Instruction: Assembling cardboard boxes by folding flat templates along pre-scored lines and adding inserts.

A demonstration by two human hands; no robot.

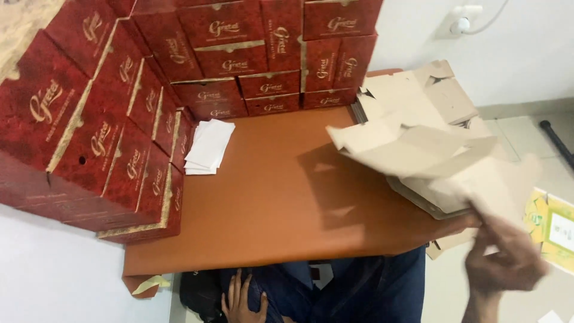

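My right hand is at the lower right, blurred, gripping a flat unfolded cardboard box blank by its near edge and lifting it off a pile of similar blanks on the right end of the orange table. The blank hangs tilted over the table, its pale inner side up. My left hand rests on my lap in dark blue trousers below the table's front edge, fingers spread, holding nothing.
Assembled dark red boxes with gold trim are stacked high along the left and back of the table. A small pile of white paper sheets lies near them. A yellow-green carton sits on the floor at right.
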